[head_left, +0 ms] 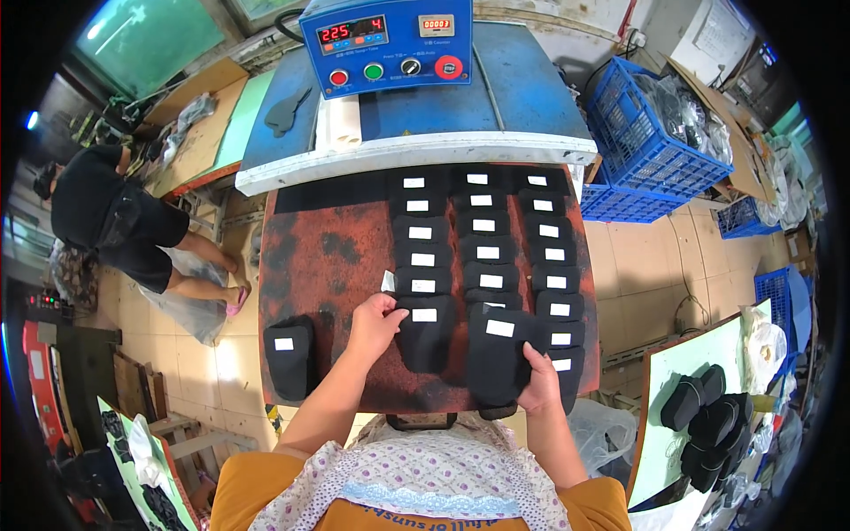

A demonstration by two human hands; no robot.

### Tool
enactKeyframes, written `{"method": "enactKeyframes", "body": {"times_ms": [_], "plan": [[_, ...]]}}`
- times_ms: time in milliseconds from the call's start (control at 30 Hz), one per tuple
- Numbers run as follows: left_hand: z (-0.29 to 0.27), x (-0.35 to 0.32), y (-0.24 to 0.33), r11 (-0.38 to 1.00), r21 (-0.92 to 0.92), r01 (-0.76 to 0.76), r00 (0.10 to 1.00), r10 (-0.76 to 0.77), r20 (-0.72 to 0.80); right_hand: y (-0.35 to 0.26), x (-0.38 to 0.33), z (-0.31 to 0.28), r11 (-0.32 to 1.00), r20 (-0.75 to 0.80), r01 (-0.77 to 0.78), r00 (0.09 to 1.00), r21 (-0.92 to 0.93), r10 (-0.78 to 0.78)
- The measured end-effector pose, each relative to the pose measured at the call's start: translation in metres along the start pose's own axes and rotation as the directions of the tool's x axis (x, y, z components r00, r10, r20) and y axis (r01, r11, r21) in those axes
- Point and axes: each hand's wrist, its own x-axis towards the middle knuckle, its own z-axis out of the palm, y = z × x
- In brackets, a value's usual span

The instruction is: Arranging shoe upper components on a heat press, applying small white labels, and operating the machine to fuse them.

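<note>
Three columns of flat black pads [423, 345], overlapping one another, lie on the reddish-brown, black-stained platen [332, 252], each with a small white label near its top end. At the right-hand columns, my right hand [540, 382] grips the edge of another black pad [498, 367], which also bears a white label [500, 328]. My left hand [376, 326] is closed beside the left column, with a small white label [388, 281] showing at its fingertips. A single labelled black pad [289, 361] lies apart at the platen's front left.
Behind the platen stands a blue press with a control box [387, 49] carrying buttons and red displays. Blue crates [642, 133] are stacked at the right. A pale green table [660, 416] at the lower right holds black bundles. Another person [115, 212] stands at the left.
</note>
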Motion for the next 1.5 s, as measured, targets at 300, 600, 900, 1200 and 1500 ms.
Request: {"method": "enactKeyframes", "body": {"times_ms": [300,600,900,1200,1500], "plan": [[0.01,-0.024,0.015,0.969,0.069,-0.237,0.967,0.242,-0.076,0.021,-0.016,0.018,0.993,0.013,-0.083,0.996,-0.083,0.084],[-0.003,-0.037,-0.001,0.992,-0.091,0.082,0.984,-0.067,0.165,0.021,-0.019,-0.006,0.997,-0.067,0.032,0.997,0.075,-0.027],[0.004,-0.052,-0.014,0.909,0.197,-0.368,0.928,0.371,0.025,0.058,-0.046,-0.006,0.979,-0.042,0.171,0.985,0.113,-0.168],[-0.008,-0.076,-0.025,0.966,-0.21,0.148,0.93,-0.064,0.361,0.085,-0.07,-0.021,0.964,-0.118,0.196,0.977,0.179,-0.176],[-0.002,-0.078,-0.034,0.997,-0.036,0.062,0.969,-0.052,0.24,0.062,-0.087,-0.044,0.92,-0.018,0.171,0.984,0.353,-0.176]]}}
